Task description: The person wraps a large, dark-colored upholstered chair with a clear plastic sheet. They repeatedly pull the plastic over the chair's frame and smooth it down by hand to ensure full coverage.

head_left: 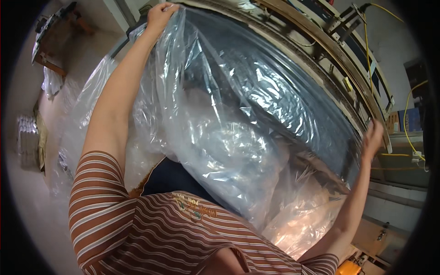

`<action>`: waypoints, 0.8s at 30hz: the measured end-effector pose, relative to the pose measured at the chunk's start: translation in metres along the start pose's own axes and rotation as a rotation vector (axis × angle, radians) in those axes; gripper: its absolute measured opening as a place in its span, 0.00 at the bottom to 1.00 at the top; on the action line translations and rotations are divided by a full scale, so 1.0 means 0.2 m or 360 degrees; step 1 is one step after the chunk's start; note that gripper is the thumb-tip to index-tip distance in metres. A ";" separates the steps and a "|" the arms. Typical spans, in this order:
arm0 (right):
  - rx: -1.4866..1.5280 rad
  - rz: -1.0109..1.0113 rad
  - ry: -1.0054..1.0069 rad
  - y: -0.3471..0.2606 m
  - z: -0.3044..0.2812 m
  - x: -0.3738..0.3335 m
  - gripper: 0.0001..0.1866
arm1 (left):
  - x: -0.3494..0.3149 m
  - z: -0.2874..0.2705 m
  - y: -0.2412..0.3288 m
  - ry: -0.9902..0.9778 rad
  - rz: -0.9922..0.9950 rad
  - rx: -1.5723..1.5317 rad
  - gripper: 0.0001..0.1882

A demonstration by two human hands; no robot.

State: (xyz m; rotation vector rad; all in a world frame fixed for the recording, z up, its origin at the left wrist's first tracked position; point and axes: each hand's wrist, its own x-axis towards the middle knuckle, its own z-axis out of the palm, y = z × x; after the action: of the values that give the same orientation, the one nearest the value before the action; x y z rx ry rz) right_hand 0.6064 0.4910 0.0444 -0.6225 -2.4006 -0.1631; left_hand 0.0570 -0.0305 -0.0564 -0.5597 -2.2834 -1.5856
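A large sheet of clear plastic film [220, 133] spreads across the middle, creased and shiny. It lies over a dark, flat machine bed and hangs down toward my body. At the far left corner my left hand [160, 17] is closed on the film's gathered upper edge, arm stretched out. My right hand [373, 139] is raised at the right end of the bed, beside the end of a long brown bar [339, 55]. Its fingers are bent inward, and what they hold, if anything, is hidden. The film's right end lies close to that hand.
Beyond the film runs a long machine frame with metal brackets [350, 23]. Yellow cables [365, 46] hang at the right, near a blue box [410, 120]. On the left floor stand a small table [55, 41] and stacked silvery bundles [28, 137]. An orange object [349, 267] sits lower right.
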 end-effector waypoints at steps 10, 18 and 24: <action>0.1428 -0.0082 -0.0716 -2.45 0.43 0.23 0.22 | -0.04 0.00 0.07 0.0244 -0.0111 0.0006 0.18; 0.2226 0.0471 -0.0946 -2.56 0.78 0.50 0.15 | -0.02 0.01 0.06 0.0334 -0.0009 -0.0059 0.18; 0.2169 0.0650 -0.1451 -2.42 0.64 0.51 0.22 | -0.03 0.01 0.08 0.0256 0.0003 -0.0093 0.19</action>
State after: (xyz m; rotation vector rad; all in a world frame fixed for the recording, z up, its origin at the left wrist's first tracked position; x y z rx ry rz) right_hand 0.2353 0.1397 0.0256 -0.4822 -2.2994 2.0878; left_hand 0.0691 -0.0249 -0.0472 -0.4315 -2.1249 -1.6383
